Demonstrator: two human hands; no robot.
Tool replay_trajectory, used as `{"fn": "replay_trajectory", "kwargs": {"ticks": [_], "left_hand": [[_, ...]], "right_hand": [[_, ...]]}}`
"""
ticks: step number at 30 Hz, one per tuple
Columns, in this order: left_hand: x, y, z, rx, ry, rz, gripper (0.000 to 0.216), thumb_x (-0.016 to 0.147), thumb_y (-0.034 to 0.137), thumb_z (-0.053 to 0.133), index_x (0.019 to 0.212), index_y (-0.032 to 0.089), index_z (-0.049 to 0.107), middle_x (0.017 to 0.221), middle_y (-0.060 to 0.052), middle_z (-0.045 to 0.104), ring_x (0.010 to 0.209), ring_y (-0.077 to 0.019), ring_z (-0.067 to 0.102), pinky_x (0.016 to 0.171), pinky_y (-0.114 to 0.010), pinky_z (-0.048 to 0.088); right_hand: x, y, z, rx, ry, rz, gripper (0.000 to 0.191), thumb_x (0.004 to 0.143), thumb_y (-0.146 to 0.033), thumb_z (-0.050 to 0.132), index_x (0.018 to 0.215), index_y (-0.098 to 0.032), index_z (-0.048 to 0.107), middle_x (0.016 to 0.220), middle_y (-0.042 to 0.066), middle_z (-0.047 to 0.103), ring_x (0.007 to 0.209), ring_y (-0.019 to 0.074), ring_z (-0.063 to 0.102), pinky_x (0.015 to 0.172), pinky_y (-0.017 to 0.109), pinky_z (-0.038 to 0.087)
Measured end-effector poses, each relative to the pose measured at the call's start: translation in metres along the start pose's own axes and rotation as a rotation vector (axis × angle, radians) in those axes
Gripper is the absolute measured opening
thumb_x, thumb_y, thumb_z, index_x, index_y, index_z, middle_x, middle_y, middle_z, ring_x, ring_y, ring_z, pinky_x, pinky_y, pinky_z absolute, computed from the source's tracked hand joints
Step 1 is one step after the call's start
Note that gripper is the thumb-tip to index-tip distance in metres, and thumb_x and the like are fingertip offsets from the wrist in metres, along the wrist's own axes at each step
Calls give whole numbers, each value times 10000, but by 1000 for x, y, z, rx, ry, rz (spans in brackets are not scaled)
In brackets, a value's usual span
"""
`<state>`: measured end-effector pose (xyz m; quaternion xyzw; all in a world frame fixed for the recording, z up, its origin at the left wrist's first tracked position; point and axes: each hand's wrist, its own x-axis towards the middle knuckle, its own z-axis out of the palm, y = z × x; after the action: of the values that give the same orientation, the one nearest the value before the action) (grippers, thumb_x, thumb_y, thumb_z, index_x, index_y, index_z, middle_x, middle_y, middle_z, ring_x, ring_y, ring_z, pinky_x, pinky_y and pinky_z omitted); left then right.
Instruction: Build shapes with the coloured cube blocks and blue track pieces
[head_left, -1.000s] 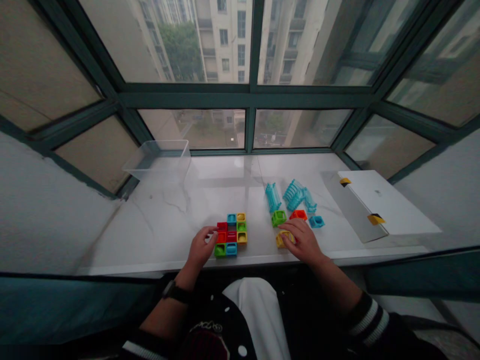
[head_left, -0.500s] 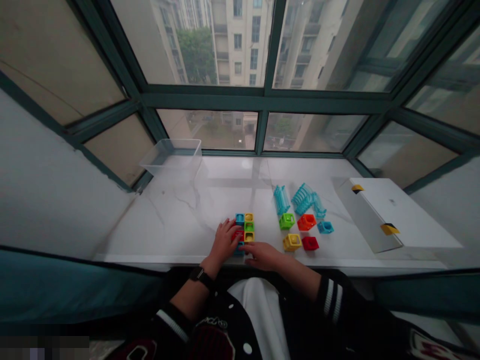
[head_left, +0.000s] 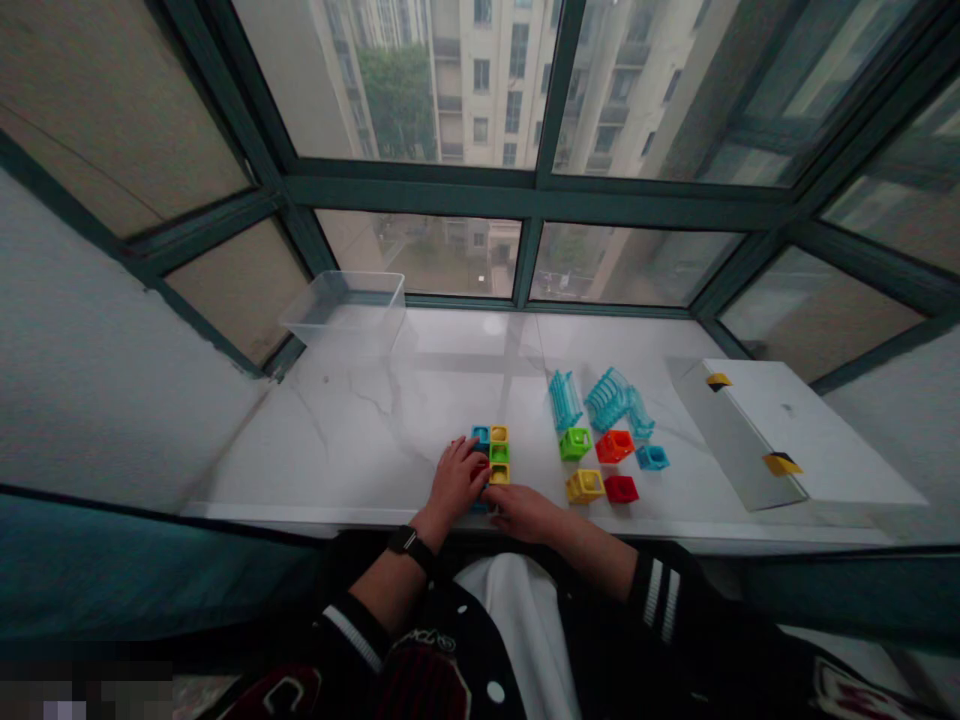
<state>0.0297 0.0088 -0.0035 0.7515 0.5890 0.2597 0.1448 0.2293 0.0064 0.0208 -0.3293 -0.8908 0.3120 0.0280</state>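
Observation:
My left hand (head_left: 456, 482) lies over the left side of a tight group of small plastic cube blocks (head_left: 489, 452), covering the red ones. These blocks are blue, yellow, green and red. My right hand (head_left: 521, 512) reaches in from the right, its fingers at the group's near edge, where a blue block shows beneath them. To the right stand loose blocks: green (head_left: 575, 444), orange (head_left: 615, 446), blue (head_left: 652, 457), yellow (head_left: 584, 486) and red (head_left: 621, 489). Behind them lie cyan ribbed plastic pieces (head_left: 592, 400).
All of this sits on a white marble windowsill (head_left: 360, 440). A clear plastic box (head_left: 345, 315) stands at its back left against the window frame. A white flat box (head_left: 780, 430) with yellow tabs lies at the right.
My right hand has moved left from the yellow block to the block group, and a red block now shows beside the yellow one. Both hands now cover the group. The view has shifted slightly.

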Motion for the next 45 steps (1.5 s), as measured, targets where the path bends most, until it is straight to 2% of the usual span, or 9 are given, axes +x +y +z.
{"fn": "replay_trajectory", "kwargs": {"ticks": [6,12,17,22,25,29,35,41,45], "left_hand": [[1,-1,1,0,0,11,169,957,323,642,1066,248,747,1539,-76,560,1499,-317,421,1280,-577,308],[0,0,1,21,3,-4,161,953,324,653,1063,254,747,1549,-75,553,1501,-321,415,1273,-586,310],[0,1,1,50,-5,-3,179,961,334,650,1106,269,732,1562,-70,547,1496,-339,423,1236,-632,324],[3,7,-6,50,-21,-30,300,933,279,678,1233,268,688,1540,-90,574,1485,-389,439,1220,-729,253],[4,14,-15,-75,23,-7,349,924,251,675,1273,255,671,1497,-103,605,1478,-372,454,1242,-687,264],[0,29,-24,-470,-3,-6,494,933,325,695,1408,252,577,1466,-123,615,1388,-298,564,1202,-560,419],[-10,58,-23,-1005,-110,-103,651,870,339,804,1445,262,510,1446,-133,631,1312,-284,643,1096,-475,545],[-12,68,-23,-1032,-55,-91,535,881,353,799,1353,228,581,1325,-132,705,1230,-292,696,1068,-470,566],[-12,67,-24,-933,-5,-54,512,891,304,775,1357,232,576,1335,-128,695,1213,-280,703,1060,-458,576]], "right_hand": [[0,-1,0,-69,30,56,210,897,-107,595,1075,-190,668,1084,110,757,989,253,706,839,311,476],[-23,2,-16,18,100,70,105,894,-148,654,978,-210,662,962,49,738,852,195,666,753,268,426],[-44,4,-37,170,280,85,102,887,-152,664,950,-219,621,847,-3,680,724,149,596,680,244,407],[-57,4,-58,212,456,63,34,947,-217,599,918,-227,584,820,-1,629,722,159,584,677,262,431],[-61,2,-67,216,564,72,38,961,-261,587,940,-230,582,815,1,623,704,164,573,673,276,434],[-62,0,-71,258,661,125,74,963,-309,601,960,-238,577,772,-16,600,675,162,552,653,278,426],[-53,-5,-61,478,619,105,136,993,-372,596,969,-243,559,785,-22,605,706,162,564,662,281,435],[-49,-10,-57,528,605,95,143,1014,-381,582,1021,-240,563,837,-10,632,752,163,606,698,297,496],[-50,-10,-59,446,689,13,262,980,-327,635,1227,-254,588,1176,75,640,1024,209,653,815,344,572]]}}
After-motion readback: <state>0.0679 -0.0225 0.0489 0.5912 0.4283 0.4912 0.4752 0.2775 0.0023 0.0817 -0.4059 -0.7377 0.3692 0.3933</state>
